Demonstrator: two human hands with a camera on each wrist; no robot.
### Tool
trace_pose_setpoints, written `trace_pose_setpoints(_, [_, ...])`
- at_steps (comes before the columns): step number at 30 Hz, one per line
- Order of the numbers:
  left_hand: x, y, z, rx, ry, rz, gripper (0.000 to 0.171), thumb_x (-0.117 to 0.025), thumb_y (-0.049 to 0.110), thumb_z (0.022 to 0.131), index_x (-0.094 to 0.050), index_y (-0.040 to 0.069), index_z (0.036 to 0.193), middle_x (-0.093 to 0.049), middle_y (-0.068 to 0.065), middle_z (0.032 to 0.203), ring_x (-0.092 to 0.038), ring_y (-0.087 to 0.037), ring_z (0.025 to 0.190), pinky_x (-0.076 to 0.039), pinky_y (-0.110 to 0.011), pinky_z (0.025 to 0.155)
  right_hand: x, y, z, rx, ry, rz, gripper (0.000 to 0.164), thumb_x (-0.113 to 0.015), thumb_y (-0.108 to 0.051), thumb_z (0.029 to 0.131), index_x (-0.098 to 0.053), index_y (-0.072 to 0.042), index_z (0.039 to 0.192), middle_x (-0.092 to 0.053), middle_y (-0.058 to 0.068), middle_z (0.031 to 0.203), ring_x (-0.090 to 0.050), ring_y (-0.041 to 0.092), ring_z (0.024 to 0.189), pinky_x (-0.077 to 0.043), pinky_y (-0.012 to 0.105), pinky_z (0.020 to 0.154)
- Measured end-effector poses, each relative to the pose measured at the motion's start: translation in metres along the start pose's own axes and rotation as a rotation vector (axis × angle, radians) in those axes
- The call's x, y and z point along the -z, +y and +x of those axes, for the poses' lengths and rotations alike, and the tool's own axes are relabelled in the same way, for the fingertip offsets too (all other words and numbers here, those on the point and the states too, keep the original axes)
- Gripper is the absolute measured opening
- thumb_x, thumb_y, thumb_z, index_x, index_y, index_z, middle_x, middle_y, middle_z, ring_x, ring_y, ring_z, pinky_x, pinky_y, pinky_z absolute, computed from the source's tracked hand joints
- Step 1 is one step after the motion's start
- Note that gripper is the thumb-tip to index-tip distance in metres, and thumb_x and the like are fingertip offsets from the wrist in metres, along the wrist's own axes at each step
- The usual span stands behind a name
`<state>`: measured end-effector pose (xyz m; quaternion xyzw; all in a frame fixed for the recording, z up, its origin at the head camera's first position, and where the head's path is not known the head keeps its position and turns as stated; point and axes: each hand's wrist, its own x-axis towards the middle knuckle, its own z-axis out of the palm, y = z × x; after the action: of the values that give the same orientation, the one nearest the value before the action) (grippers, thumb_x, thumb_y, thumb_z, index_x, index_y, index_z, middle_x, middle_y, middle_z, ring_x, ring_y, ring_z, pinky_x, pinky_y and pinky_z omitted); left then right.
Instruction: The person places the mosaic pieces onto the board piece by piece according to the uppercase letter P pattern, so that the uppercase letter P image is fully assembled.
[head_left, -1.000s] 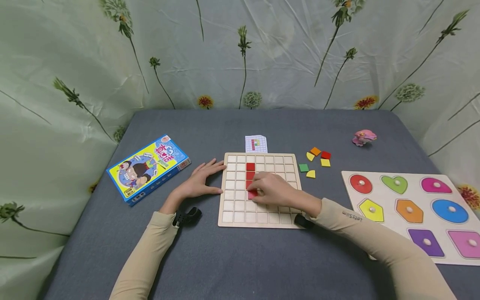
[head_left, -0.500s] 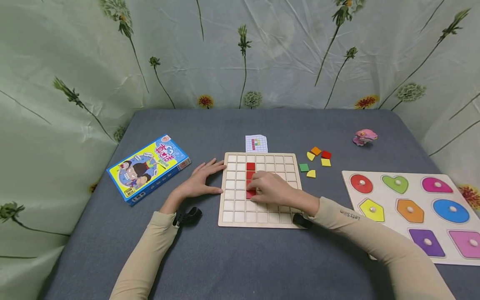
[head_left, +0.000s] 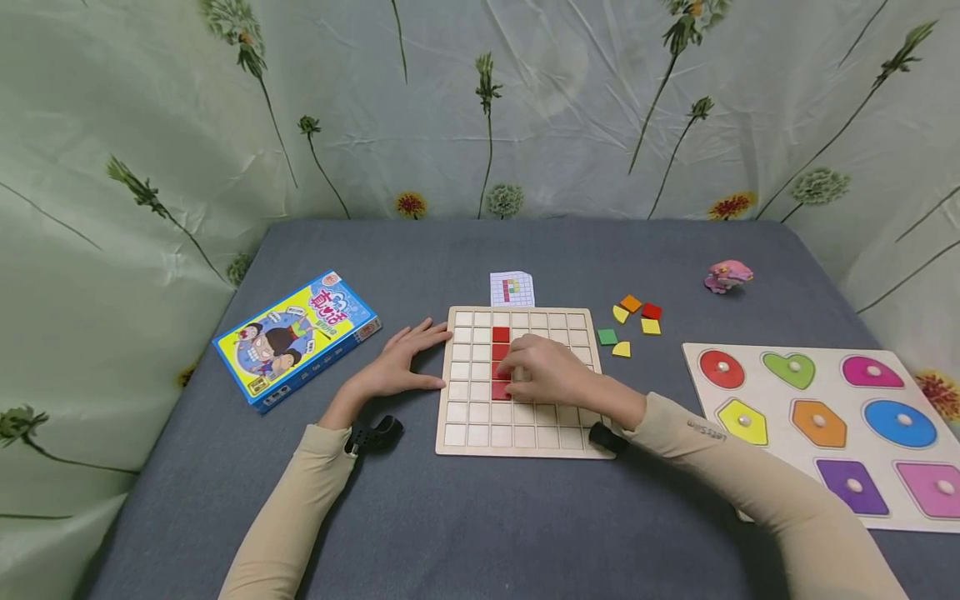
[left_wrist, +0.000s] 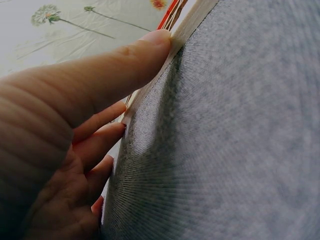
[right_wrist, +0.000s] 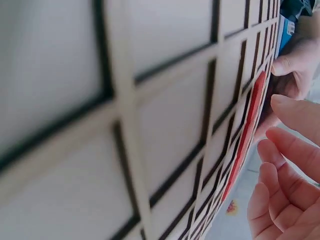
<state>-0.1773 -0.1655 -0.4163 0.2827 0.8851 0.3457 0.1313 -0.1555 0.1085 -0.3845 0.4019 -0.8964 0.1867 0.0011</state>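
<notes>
A wooden grid board (head_left: 465, 434) lies on the table, with several red square tiles (head_left: 500, 334) in one column of its cells. My left hand (head_left: 396, 364) rests at the board's left edge, fingers spread and thumb against the rim; in the left wrist view the thumb (left_wrist: 125, 60) touches the wooden side. Over the middle of the board is my right hand (head_left: 551, 372), its fingertips just beside the lowest red tile (head_left: 500, 390). The right wrist view shows its loosely bent fingers (right_wrist: 287, 175) with nothing between them. This hand partly covers the middle tiles.
Behind the board lies a small pattern card (head_left: 512, 289). Loose tiles, including a green square (head_left: 607, 337) and an orange one (head_left: 630, 303), are right of it. A blue-yellow box (head_left: 300, 337) lies left; a pink toy (head_left: 727, 276) and a knobbed shape board (head_left: 772, 400) are right.
The lowest red tile, earlier offset under my right fingertips, now lies in line with the column. My right fingers have come off it and risen slightly. The left hand stays put.
</notes>
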Motion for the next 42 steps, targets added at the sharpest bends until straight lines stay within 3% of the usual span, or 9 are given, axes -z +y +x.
trace_pose_setpoints(12, [0.0,0.002,-0.001,-0.002,0.0,0.0,0.075,-0.074,0.025,0.079,-0.039,0.008,0.143,-0.031,-0.015,0.153,-0.012,-0.037,0.147,-0.002,-0.057,0.116,0.015,0.015,-0.014,-0.09,0.034,0.01,0.018,-0.073,-0.015,0.079,-0.074,-0.008,0.096,-0.068,0.003,0.091,-0.06,0.015,0.084,-0.049,0.029,0.071])
trace_pose_setpoints(23, [0.0,0.0,-0.001,-0.007,0.0,-0.001,0.075,-0.074,0.025,0.08,-0.038,0.008,0.143,-0.03,-0.015,0.154,-0.011,-0.037,0.146,-0.002,-0.058,0.115,0.024,0.033,-0.031,-0.109,0.116,-0.003,0.016,-0.073,-0.012,0.078,-0.074,-0.004,0.091,-0.069,0.005,0.086,-0.057,0.015,0.074,-0.046,0.026,0.064])
trace_pose_setpoints(32, [0.0,0.0,0.0,-0.002,0.0,-0.002,0.075,-0.074,0.025,0.08,-0.038,0.008,0.144,-0.03,-0.015,0.153,-0.011,-0.038,0.146,-0.002,-0.058,0.115,0.035,0.045,-0.043,-0.174,0.123,-0.009,0.018,-0.072,-0.009,0.078,-0.073,-0.004,0.094,-0.069,0.006,0.087,-0.057,0.016,0.075,-0.046,0.027,0.063])
trace_pose_setpoints(42, [0.001,0.002,-0.001,0.007,-0.004,-0.004,0.076,-0.074,0.025,0.08,-0.038,0.008,0.144,-0.03,-0.015,0.153,-0.011,-0.038,0.146,-0.001,-0.058,0.115,0.045,0.06,-0.055,-0.182,0.171,-0.05,0.019,-0.073,-0.008,0.078,-0.073,-0.003,0.096,-0.068,0.008,0.088,-0.056,0.019,0.075,-0.045,0.03,0.064])
